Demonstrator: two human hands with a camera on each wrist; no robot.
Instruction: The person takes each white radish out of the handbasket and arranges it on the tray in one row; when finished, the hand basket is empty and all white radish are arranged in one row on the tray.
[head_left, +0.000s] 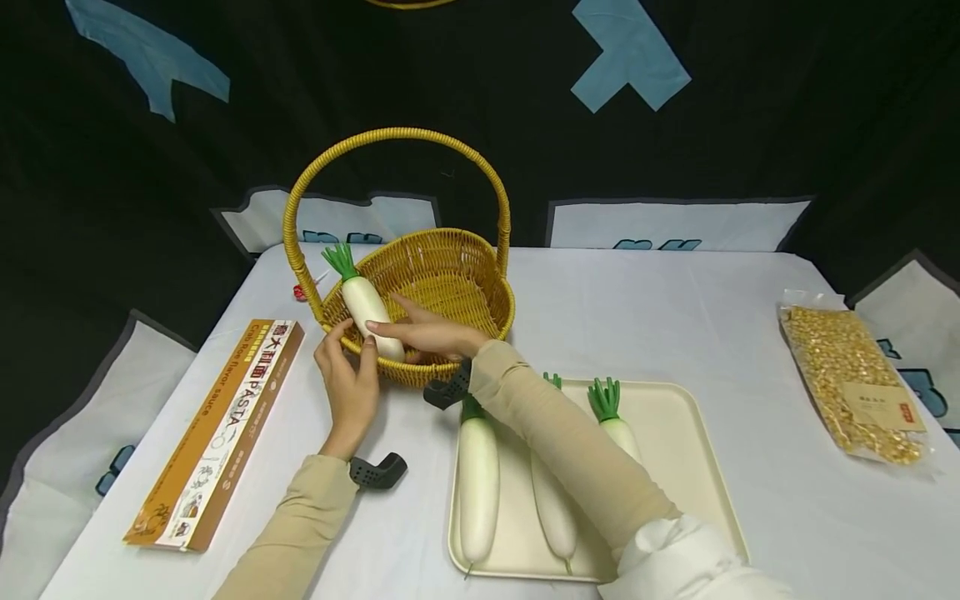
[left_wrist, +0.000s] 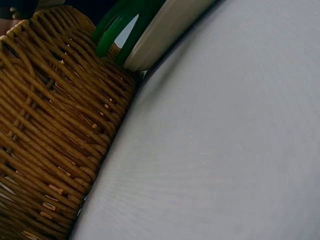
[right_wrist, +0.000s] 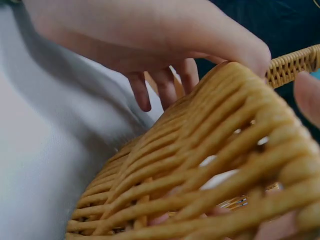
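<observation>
A white radish [head_left: 363, 304] with a green leafy top leans over the left rim of the yellow wicker basket [head_left: 457, 283], its lower end inside. My right hand [head_left: 431, 333] reaches over the front rim and holds this radish, thumb on top. At the basket's front left, my left hand [head_left: 350, 387] grips the rim. In the right wrist view the left hand [right_wrist: 150, 35] has its thumb at the rim and its other fingers [right_wrist: 165, 87] outside the wall. The left wrist view shows the woven side [left_wrist: 60, 130] close up.
A cream tray [head_left: 697, 467] under my right forearm bears more radishes, including one [head_left: 478, 492] at its left. A pasta box [head_left: 217, 433] lies to the left, with a small red item [head_left: 299, 292] beyond it. A bag of yellow kernels [head_left: 851, 379] lies far right.
</observation>
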